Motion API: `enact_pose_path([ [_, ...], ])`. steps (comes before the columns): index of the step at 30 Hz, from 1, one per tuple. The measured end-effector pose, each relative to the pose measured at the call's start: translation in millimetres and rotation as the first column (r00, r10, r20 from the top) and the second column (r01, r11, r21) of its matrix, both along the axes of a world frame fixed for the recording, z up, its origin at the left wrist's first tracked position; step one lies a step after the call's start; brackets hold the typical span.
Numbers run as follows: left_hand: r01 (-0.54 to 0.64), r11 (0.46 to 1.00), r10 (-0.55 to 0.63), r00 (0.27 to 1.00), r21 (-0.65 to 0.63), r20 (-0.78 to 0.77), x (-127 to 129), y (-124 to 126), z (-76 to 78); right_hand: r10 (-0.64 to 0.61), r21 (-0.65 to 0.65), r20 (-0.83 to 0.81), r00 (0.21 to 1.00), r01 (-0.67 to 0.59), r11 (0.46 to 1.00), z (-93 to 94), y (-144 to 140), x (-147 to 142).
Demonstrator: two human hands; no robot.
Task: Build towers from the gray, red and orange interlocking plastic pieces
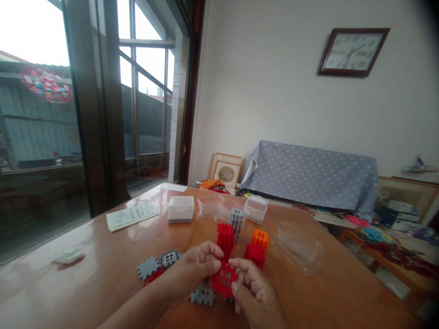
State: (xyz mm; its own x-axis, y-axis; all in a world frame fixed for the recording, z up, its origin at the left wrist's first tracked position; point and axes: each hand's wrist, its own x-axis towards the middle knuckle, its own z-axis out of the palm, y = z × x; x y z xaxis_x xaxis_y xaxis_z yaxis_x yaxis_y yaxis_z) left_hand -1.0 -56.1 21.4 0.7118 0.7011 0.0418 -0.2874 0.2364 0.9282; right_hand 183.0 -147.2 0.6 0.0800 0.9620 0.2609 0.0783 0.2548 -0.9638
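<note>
Between my two hands is a red interlocking plastic tile [225,279] with toothed edges and a windowed middle. My left hand [197,269] pinches its upper left edge, while my right hand [252,290] grips its right side between thumb and fingers. Just beyond them stands a stack of red tiles [225,236], with a grey stack [236,219] behind it. To the right are another red stack [255,256] and an orange stack [260,238]. A grey tile [203,294] lies under the held piece. Left of my left hand lie more grey tiles [149,267], partly covering red ones.
Farther back on the wooden table [113,269] stand a lidded clear box [180,209] and a second clear box [255,209]. An open clear plastic container [298,246] lies at right. Papers [132,215] and a small crumpled pale item [67,256] are at left.
</note>
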Motion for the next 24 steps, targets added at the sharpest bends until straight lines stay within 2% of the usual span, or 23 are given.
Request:
enact_pose_path([
  [3,-0.102,0.992,0.1,0.995,0.071,0.023,3.3,3.1,-1.5,-0.039,-0.043,-0.13,0.991,0.033,0.999,-0.8,2.8,-2.8],
  [7,-0.201,0.938,0.22,0.975,0.283,-0.037,7.5,0.4,-2.2,-0.146,0.004,-0.145,0.978,0.149,0.989,-3.8,6.8,-3.3],
  [9,-0.235,0.869,0.304,0.948,0.436,-0.094,8.6,-2.4,-2.9,-0.181,0.048,-0.083,0.98,0.185,0.982,-5.4,6.4,-2.2],
  [12,-0.253,0.72,0.432,0.892,0.646,-0.132,8.6,-5.6,-3.8,-0.189,0.076,0.051,0.981,0.185,0.98,-6.0,3.4,-0.4],
  [15,-0.237,0.603,0.485,0.867,0.762,-0.114,8.0,-8.3,-2.7,-0.159,0.077,0.096,0.983,0.152,0.985,-5.3,1.0,-0.5],
  [20,-0.181,0.489,0.521,0.845,0.853,-0.119,7.1,-10.3,5.3,-0.169,0.094,0.06,0.984,0.163,0.982,-4.2,0.8,-1.6],
  [24,-0.213,0.411,0.574,0.816,0.886,-0.07,3.1,0.1,13.2,-0.211,0.112,0.083,0.974,0.201,0.973,-3.6,2.7,5.8],
])
